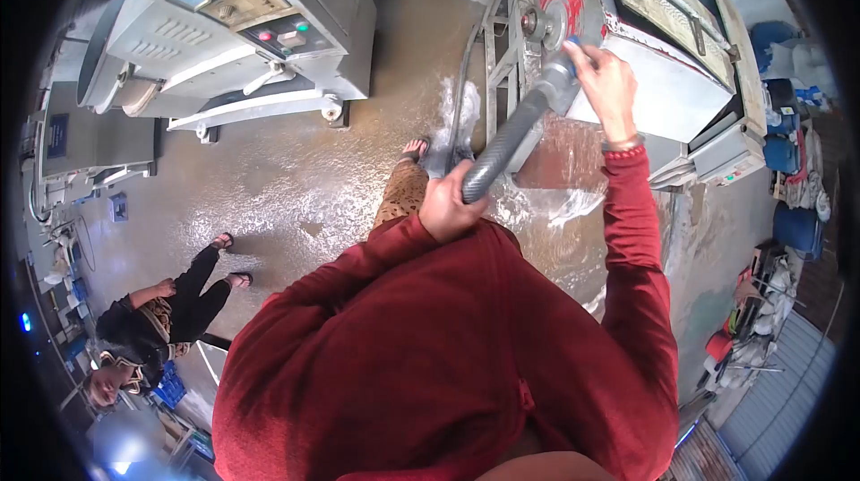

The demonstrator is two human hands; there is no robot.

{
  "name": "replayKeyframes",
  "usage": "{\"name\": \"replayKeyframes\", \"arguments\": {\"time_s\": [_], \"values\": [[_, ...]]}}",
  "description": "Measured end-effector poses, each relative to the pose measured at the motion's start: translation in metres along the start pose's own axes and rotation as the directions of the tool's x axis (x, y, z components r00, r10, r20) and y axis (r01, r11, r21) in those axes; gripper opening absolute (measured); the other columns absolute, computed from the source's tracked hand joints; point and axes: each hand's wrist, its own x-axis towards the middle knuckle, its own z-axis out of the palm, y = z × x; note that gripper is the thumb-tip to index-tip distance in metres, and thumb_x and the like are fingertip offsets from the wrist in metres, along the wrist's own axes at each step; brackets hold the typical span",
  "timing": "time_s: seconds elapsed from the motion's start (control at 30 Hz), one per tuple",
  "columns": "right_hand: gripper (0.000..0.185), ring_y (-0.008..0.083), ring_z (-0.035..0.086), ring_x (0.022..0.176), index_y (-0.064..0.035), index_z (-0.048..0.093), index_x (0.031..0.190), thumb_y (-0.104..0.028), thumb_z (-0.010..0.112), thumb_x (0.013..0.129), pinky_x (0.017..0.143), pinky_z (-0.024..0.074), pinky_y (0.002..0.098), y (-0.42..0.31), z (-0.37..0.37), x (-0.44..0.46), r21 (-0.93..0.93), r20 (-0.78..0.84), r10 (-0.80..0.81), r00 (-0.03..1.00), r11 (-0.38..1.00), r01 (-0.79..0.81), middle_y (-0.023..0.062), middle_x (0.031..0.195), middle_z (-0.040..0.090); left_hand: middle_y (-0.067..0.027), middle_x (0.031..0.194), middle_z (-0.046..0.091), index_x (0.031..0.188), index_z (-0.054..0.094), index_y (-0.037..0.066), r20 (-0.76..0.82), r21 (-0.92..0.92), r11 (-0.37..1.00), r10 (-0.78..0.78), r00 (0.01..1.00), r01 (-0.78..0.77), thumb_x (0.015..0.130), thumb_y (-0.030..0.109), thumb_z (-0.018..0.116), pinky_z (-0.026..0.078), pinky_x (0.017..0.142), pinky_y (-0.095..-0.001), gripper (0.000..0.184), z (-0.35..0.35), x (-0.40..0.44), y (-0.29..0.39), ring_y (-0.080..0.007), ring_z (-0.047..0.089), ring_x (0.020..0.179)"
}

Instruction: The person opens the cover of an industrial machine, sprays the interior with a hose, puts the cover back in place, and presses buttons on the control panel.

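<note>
A thick grey ribbed hose (508, 145) runs up from my waist to a grey pipe fitting (557, 80) on the machine at the upper right. My left hand (452, 203) is wrapped round the lower part of the hose. Higher up, my right hand (605, 87) has its fingers closed on a small blue handle (573, 44) at the fitting. Just above the fitting is a round metal flange (560, 11) with red marks around it.
Wet floor (296, 167) spreads between the machines. A grey control cabinet (260, 24) stands at the upper left. Another person (148, 320) is at the lower left. A thin hose (463, 87) lies beside a metal frame (511, 42). Blue containers (793, 154) line the right side.
</note>
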Motion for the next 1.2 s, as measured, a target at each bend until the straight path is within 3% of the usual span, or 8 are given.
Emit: {"name": "replayKeyframes", "arguments": {"time_s": [0.47,0.63,0.7,0.77,0.8,0.83,0.87,1.2], "values": [[0.025,0.0337,0.056,0.074,-0.0005,0.055,0.103,-0.017,0.048,0.085,0.066,0.0442,0.0406,0.022,0.144,-0.077,0.219,0.274,0.327,0.904,0.895,-0.390,0.0197,0.083,0.054,-0.0137,0.063,0.060,0.090,0.054,-0.004,-0.125,-0.177,0.944,-0.304,0.945,0.280,0.064,0.012,0.060,0.048,0.055,-0.0324,0.031,-0.044,0.308,-0.125,-0.0231,0.061,0.058],[0.029,0.0338,0.056,0.090,-0.0043,0.057,0.107,-0.014,0.052,0.081,0.078,0.0433,0.0379,0.023,0.158,-0.254,0.070,0.508,0.669,0.543,0.596,-0.800,0.0201,0.096,0.059,-0.0209,0.064,0.058,0.096,0.049,-0.006,-0.077,-0.151,0.937,-0.330,0.941,0.316,0.064,0.009,0.057,0.048,0.046,-0.0330,0.036,0.023,0.462,-0.237,-0.0222,0.057,0.043],[0.032,0.0174,0.060,0.069,-0.0056,0.057,0.110,-0.015,0.051,0.079,0.062,0.0483,0.0289,0.001,0.135,-0.316,-0.086,0.553,0.832,0.050,0.116,-0.990,0.0114,0.082,0.062,-0.0109,0.058,0.054,0.076,0.048,-0.004,0.122,-0.542,0.756,-0.362,0.924,0.368,0.069,0.003,0.053,0.044,0.041,-0.0323,0.012,0.038,0.493,-0.237,-0.0213,0.053,0.043],[0.030,0.0115,0.057,0.059,-0.0089,0.057,0.110,-0.015,0.050,0.081,0.048,0.0466,0.0228,-0.027,0.108,-0.381,-0.090,0.493,0.865,0.092,0.155,-0.984,0.0076,0.072,0.058,-0.0114,0.060,0.055,0.075,0.050,-0.003,0.191,-0.410,0.828,-0.331,0.924,0.381,0.070,0.002,0.052,0.044,0.044,-0.0318,0.007,0.063,0.535,-0.291,-0.0207,0.053,0.047],[0.031,0.0101,0.055,0.055,-0.0106,0.055,0.112,-0.014,0.050,0.081,0.044,0.0442,0.0216,-0.039,0.097,-0.432,0.057,0.558,0.799,-0.223,-0.305,-0.951,0.0058,0.070,0.057,-0.0118,0.062,0.055,0.077,0.053,-0.001,0.037,0.026,0.990,-0.142,0.989,0.141,0.069,0.001,0.054,0.045,0.047,-0.0312,0.008,0.089,0.567,-0.358,-0.0186,0.055,0.051],[0.033,0.0086,0.051,0.050,-0.0127,0.053,0.113,-0.014,0.051,0.080,0.040,0.0407,0.0201,-0.041,0.088,-0.524,0.342,0.729,0.671,-0.135,-0.528,-0.777,0.0024,0.065,0.056,-0.0144,0.069,0.058,0.083,0.056,-0.001,0.084,-0.111,0.964,-0.233,0.969,0.241,0.065,0.001,0.058,0.046,0.053,-0.0338,0.018,0.104,0.590,-0.396,-0.0216,0.057,0.057],[0.031,0.0085,0.049,0.047,-0.0135,0.054,0.112,-0.014,0.048,0.081,0.037,0.0379,0.0195,-0.067,0.073,-0.480,0.062,0.569,0.639,-0.517,-0.661,-0.748,0.0004,0.063,0.055,-0.0152,0.078,0.060,0.088,0.057,-0.003,0.060,0.111,0.936,-0.342,0.938,0.334,0.065,0.005,0.061,0.046,0.061,-0.0358,0.025,0.089,0.576,-0.336,-0.0242,0.058,0.067],[0.033,0.0191,0.051,0.045,-0.0072,0.051,0.113,-0.019,0.045,0.083,0.035,0.0379,0.0278,-0.150,0.033,-0.585,0.541,0.583,0.604,-0.543,-0.788,-0.296,0.0108,0.063,0.052,-0.0173,0.095,0.060,0.106,0.054,0.004,0.480,0.667,0.720,-0.219,0.850,-0.191,0.084,0.029,0.042,0.045,0.076,-0.0422,0.035,0.102,0.498,-0.444,-0.0336,0.057,0.088]]}}
